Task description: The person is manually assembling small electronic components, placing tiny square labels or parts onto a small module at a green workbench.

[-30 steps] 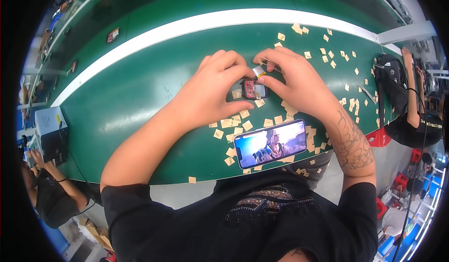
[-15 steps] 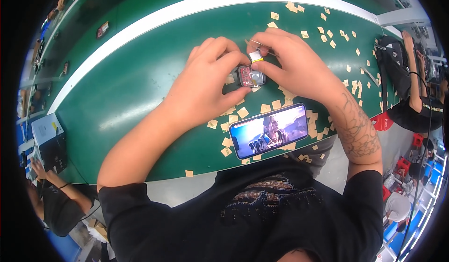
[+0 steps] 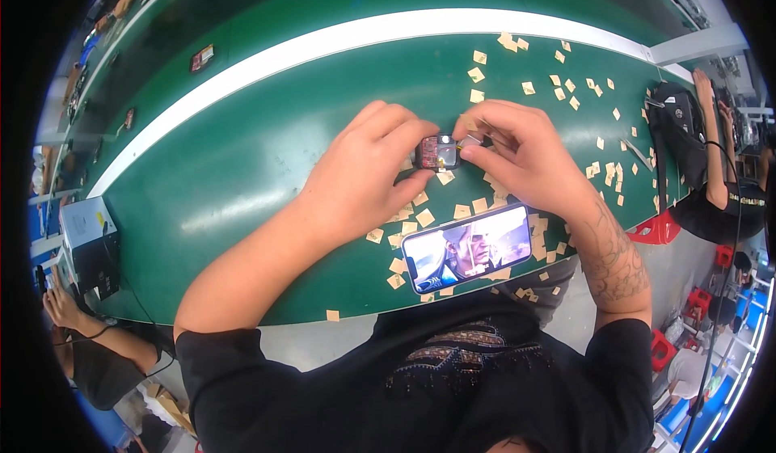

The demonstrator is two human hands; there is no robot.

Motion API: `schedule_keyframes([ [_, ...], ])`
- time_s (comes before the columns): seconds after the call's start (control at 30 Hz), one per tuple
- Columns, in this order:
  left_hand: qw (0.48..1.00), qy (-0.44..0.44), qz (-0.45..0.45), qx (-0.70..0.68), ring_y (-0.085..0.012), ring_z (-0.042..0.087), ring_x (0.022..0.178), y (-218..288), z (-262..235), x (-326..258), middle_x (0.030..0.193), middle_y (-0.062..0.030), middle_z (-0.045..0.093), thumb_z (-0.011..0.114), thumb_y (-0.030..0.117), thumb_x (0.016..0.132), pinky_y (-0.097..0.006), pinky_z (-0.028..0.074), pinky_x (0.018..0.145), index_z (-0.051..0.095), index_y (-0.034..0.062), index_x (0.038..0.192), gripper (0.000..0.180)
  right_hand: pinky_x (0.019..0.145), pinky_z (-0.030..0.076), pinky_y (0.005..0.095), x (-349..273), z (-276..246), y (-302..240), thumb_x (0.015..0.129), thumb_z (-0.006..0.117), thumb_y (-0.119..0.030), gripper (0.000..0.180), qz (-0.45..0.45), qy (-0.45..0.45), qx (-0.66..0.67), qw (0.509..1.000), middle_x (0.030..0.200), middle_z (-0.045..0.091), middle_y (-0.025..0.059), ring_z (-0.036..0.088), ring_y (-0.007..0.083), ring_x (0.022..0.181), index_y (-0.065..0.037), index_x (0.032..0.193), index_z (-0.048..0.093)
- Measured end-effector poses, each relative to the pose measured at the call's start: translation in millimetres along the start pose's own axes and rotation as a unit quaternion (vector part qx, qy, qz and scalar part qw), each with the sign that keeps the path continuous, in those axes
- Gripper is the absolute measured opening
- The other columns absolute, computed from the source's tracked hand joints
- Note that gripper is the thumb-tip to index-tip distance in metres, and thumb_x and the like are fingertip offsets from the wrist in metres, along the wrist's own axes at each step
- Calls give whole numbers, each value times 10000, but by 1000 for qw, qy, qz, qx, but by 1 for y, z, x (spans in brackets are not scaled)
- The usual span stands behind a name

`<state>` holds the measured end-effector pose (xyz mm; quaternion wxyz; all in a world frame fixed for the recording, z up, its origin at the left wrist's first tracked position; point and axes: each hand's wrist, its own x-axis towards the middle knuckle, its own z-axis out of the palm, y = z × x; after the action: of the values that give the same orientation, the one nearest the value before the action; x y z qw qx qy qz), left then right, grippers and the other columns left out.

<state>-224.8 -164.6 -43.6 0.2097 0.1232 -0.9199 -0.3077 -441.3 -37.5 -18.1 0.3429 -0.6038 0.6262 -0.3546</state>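
My left hand [image 3: 360,170] grips a small dark square casing [image 3: 420,155] between thumb and fingers, its open face up. Inside the casing lie a red circuit board [image 3: 430,154] and a grey rounded part [image 3: 447,155]. My right hand [image 3: 525,150] pinches a small silver pouch battery [image 3: 472,140] with a yellow edge, tilted at the casing's right side. Something thin, perhaps tweezers, lies among the right fingers, mostly hidden. Just nearer to me rests a phone [image 3: 469,249] playing a video.
Small cream paper squares [image 3: 528,88] lie scattered over the green table [image 3: 210,186]. A white rail [image 3: 323,33] crosses beyond my hands. At left stands a box [image 3: 87,235]; at right, a black bag [image 3: 679,130]. Other people's arms show at both sides.
The silver battery has gone from the casing's far side to its right side and now tilts. My view has shifted, so the table sits lower. The phone's picture differs.
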Motion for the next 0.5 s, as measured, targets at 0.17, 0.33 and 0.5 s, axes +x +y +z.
schedule_keyframes([
  [0.17, 1000, -17, 5, 2, -286, 628, 986, 5, -2, 2, 1055, -81, 662, 851, 13, 792, -409, 555, 814, 726, 75, 1174, 406, 573, 385, 265, -8, -6, 8, 938, 754, 10, 249, 6, -3, 6, 1000, 881, 664, 56, 447, 91, 631, -26, 1182, 719],
  [0.33, 999, -28, 34, 18, -259, 622, 962, 2, 0, 0, 1059, -58, 651, 839, 8, 813, -382, 554, 773, 758, 102, 1145, 355, 606, 455, 283, -11, -7, 13, 924, 765, 5, 268, -14, 13, -17, 1000, 949, 728, 86, 585, 128, 685, -29, 1188, 734],
  [0.5, 994, -27, 66, 77, -263, 625, 948, 3, -1, 3, 1066, -49, 644, 849, 43, 809, -385, 563, 768, 767, 102, 1134, 340, 687, 550, 377, -6, -6, 3, 931, 752, -15, 230, -34, 10, -69, 997, 949, 717, 109, 697, 277, 803, -39, 1159, 735],
])
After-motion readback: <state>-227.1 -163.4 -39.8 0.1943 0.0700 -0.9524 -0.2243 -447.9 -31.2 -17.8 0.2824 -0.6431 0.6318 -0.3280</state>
